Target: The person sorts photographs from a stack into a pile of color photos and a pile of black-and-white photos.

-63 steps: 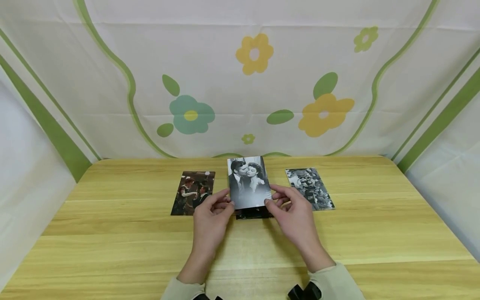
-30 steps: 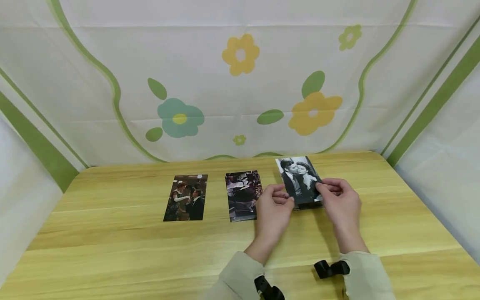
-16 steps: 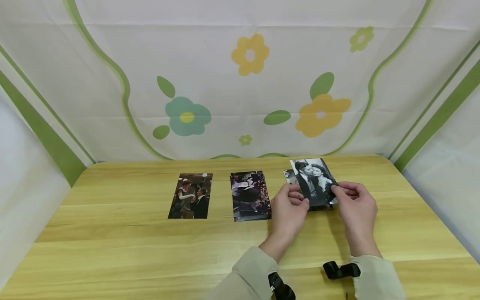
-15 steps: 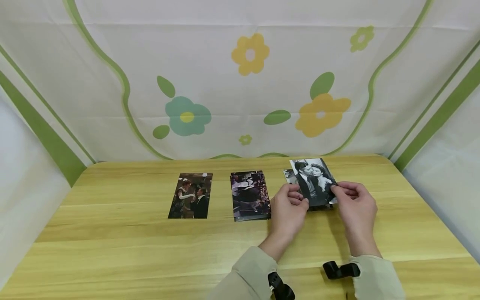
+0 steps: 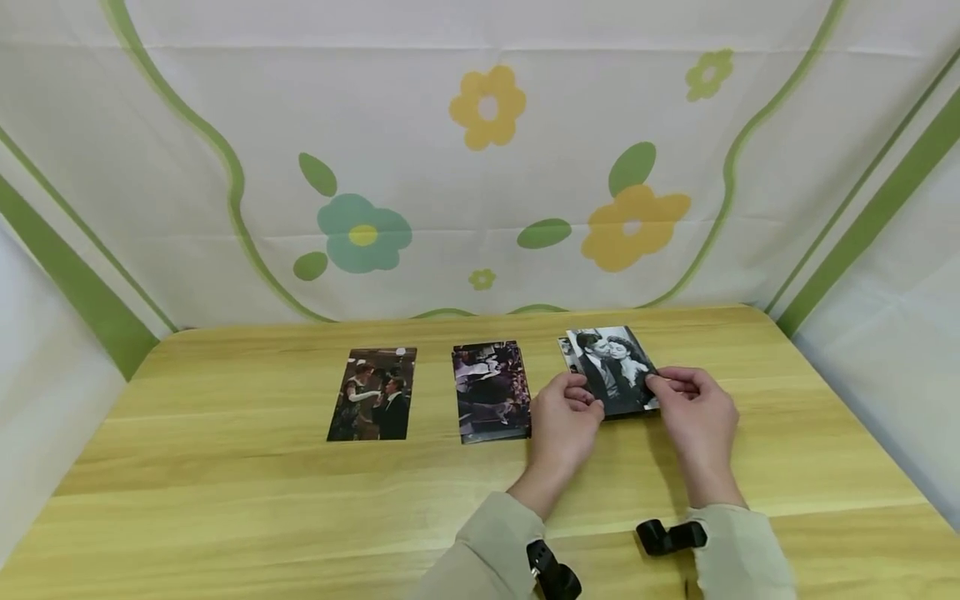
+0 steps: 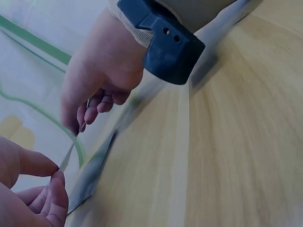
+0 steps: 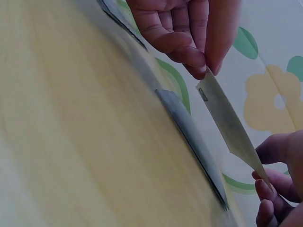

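While both hands pinch it by its lower corners, the black-and-white photo [image 5: 613,369] hangs just above the right-hand print on the worktop [image 5: 225,492].

Held edge-on in the wrist views, this photo [image 7: 230,124] looks thin, light and springy, bowing slightly between the grips; I judge it glossy, easy to smudge or crease, so the edges and corners are the place to take it, as now. The left hand [image 5: 564,421] has thumb and fingers [image 6: 72,124] clamped on its lower left corner, the right hand [image 5: 693,417] likewise on the lower right. Counted: one photo held, three spots of prints lying flat, namely a colour photo [image 5: 372,394] to the left, a dark middle stack [image 5: 491,391] whose layered edges suggest several prints, and one mostly covered print [image 5: 567,352] under the held one. Two hands, two sleeves with dark wrist mounts [image 5: 670,536].
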The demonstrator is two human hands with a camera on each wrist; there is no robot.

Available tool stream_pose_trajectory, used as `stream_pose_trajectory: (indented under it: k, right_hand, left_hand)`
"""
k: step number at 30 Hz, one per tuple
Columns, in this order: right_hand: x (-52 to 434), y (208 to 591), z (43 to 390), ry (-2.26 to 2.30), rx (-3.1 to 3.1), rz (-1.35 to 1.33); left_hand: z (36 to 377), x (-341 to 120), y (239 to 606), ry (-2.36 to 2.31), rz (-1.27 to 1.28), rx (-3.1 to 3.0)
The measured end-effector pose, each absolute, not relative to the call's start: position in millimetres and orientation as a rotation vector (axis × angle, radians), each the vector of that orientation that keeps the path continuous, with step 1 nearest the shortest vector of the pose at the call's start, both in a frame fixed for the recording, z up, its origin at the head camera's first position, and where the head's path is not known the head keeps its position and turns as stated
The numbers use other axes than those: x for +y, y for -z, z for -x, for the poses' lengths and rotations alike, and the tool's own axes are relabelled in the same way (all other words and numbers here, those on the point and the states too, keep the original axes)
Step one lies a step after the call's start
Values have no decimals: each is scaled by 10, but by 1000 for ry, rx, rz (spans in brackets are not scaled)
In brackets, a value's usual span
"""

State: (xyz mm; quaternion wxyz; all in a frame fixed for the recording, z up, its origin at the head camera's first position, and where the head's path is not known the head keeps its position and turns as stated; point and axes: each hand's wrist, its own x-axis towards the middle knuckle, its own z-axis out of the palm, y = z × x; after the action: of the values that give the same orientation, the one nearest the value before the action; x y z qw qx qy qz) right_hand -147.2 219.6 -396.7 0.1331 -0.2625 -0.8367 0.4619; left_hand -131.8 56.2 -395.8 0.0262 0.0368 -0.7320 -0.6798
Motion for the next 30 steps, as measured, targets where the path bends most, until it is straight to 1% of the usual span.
stream_pose_trajectory:
  k: [10,20,30]
  right_hand:
    - [2192,4042,1483,-1314,-2505,705]
    - [2188,4118,1493,-1166,-2598,630]
    - [2184,4145,1506,-1116,-2609,616]
  left_hand:
    - [1321,534,4043,2021,-123,-2351]
    - [1334,559,4086,1896,-90,-2417]
    - [1311,581,4099,1869,-93,-2441]
